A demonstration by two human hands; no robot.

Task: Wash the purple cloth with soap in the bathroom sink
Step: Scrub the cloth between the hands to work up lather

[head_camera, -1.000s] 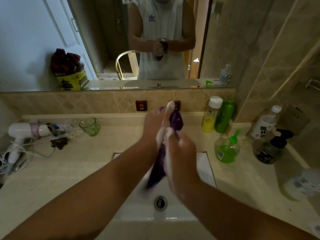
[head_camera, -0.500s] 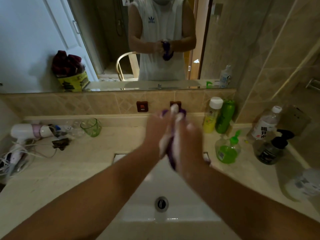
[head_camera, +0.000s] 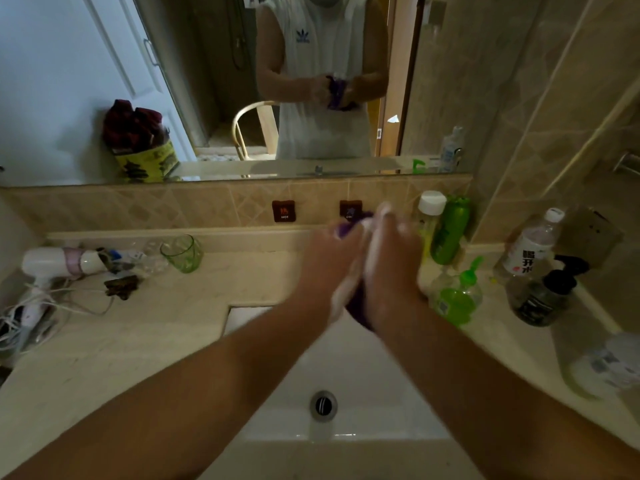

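Note:
The purple cloth (head_camera: pixel 358 308) is bunched between my two palms above the back of the white sink (head_camera: pixel 367 368). Only its top near the fingertips and a dark fold below the wrists show. My left hand (head_camera: pixel 332 265) and my right hand (head_camera: pixel 391 261) press against each other with the cloth between them, both streaked with white soap foam. The fingers point away from me toward the tiled wall. The sink's drain (head_camera: pixel 323 405) lies below my forearms.
A green soap dispenser (head_camera: pixel 457 299), a yellow bottle (head_camera: pixel 427 220) and a green bottle (head_camera: pixel 450 233) stand right of my hands. A dark pump bottle (head_camera: pixel 543 296) and a water bottle (head_camera: pixel 530 247) are further right. A green glass (head_camera: pixel 183 252) and a hair dryer (head_camera: pixel 59 263) sit left.
Both hands have shifted right and away from me while rubbing the cloth. The long tail of cloth that hung over the sink is now bunched up between the palms.

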